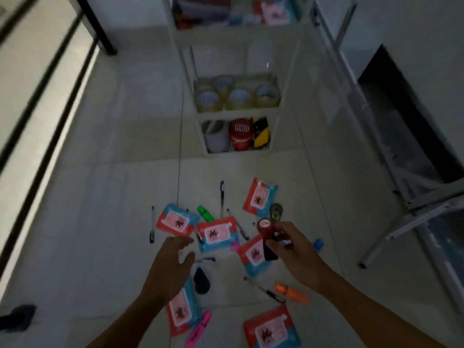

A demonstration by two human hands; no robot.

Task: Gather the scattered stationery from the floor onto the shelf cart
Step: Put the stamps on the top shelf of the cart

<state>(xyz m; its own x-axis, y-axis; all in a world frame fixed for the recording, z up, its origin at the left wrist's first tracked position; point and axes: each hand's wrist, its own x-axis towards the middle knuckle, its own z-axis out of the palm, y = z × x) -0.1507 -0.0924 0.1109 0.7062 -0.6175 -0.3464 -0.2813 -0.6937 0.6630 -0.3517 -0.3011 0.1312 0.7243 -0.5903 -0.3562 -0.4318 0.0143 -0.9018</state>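
Note:
Stationery lies scattered on the pale tiled floor below me: several red-and-blue packets [217, 233], pens [222, 197], a green highlighter [205, 213], an orange highlighter [292, 293], a pink highlighter [198, 329] and a black oval item [201, 280]. My right hand [288, 249] grips a red round-topped item with a black body [266, 233] above the packets. Over the pile hovers my left hand [173, 257], fingers spread and holding nothing. The white shelf cart [238, 114] stands just beyond, with tape rolls on its lower tiers.
A small blue item [318, 244] and a round tape dispenser [276, 210] lie right of the pile. A metal-legged table frame [401, 222] stands at the right. A black post [100, 28] rises at the far left, beside a glass wall.

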